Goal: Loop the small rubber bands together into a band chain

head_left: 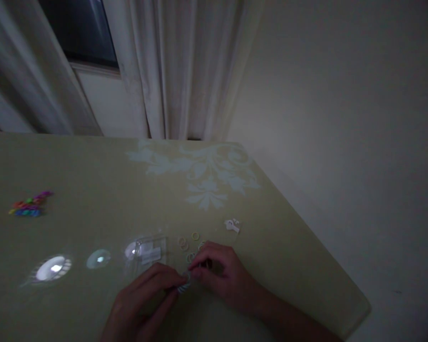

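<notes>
My left hand [146,294] is closed in a pinch on a small pale-and-dark striped piece [184,286], perhaps a stack of rings; the dim light hides its exact kind. Fingertips of my right hand [224,273] meet its upper end, thumb and forefinger pressed together. What they pinch, if anything, is too small to make out. Just beyond the right hand lie several small pale rings [182,243], with a yellowish ring [195,236] among them. The right fingers partly cover the nearest rings.
A clear plastic bag with a white label [150,255] lies left of the rings. Farther right is a small white key-shaped piece [231,225]. A pile of bright coloured pieces [30,205] sits at the far left. The table [92,180] borders curtains [178,71] and a wall.
</notes>
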`<action>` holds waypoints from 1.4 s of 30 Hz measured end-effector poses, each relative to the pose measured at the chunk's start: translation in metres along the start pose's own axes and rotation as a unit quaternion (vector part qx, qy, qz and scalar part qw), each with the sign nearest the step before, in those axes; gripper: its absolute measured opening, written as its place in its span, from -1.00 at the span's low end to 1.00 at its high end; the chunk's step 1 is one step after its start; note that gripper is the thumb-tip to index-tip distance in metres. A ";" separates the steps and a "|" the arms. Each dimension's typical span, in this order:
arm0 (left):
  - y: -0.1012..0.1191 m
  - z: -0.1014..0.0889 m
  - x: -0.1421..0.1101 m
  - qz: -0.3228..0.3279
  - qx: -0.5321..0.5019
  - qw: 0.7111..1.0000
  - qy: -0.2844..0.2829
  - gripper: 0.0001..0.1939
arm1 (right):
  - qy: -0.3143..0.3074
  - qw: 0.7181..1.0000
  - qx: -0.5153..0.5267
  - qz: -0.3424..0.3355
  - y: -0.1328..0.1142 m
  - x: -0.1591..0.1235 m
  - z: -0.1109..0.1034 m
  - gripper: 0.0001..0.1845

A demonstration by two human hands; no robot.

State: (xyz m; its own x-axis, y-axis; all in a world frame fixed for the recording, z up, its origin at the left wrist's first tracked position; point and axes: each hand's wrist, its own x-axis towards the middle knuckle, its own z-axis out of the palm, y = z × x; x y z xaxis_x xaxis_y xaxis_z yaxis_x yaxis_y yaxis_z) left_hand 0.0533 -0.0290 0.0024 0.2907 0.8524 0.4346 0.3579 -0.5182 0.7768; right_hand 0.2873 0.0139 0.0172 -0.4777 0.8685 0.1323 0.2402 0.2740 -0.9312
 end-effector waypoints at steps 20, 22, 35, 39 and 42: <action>-0.005 0.002 -0.002 0.007 0.016 1.000 0.016 -0.70 | 0.012 0.999 -0.036 -0.014 0.004 0.001 0.001 -0.87; -0.006 0.002 -0.004 0.022 0.017 0.999 0.023 -0.69 | 0.000 1.000 0.007 -0.017 -0.002 -0.001 0.002 -0.84; 0.003 0.001 0.000 -0.011 0.029 0.999 0.036 -0.79 | 0.064 0.993 -0.101 0.022 0.010 0.008 -0.018 -0.80; 0.005 0.002 -0.001 -0.021 0.024 0.999 0.038 -0.79 | 0.052 0.978 -0.198 0.024 0.024 0.013 -0.026 -0.90; 0.005 0.003 -0.001 -0.025 0.025 0.999 0.032 -0.79 | 0.028 0.970 -0.241 0.034 0.027 0.012 -0.021 -0.87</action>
State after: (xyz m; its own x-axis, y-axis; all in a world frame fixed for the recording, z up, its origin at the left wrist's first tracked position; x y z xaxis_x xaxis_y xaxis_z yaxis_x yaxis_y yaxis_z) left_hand 0.0570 -0.0323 0.0043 0.2151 0.8791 0.4254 0.4154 -0.4765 0.7748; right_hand 0.3060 0.0401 0.0009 -0.4039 0.9086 0.1060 0.6431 0.3644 -0.6735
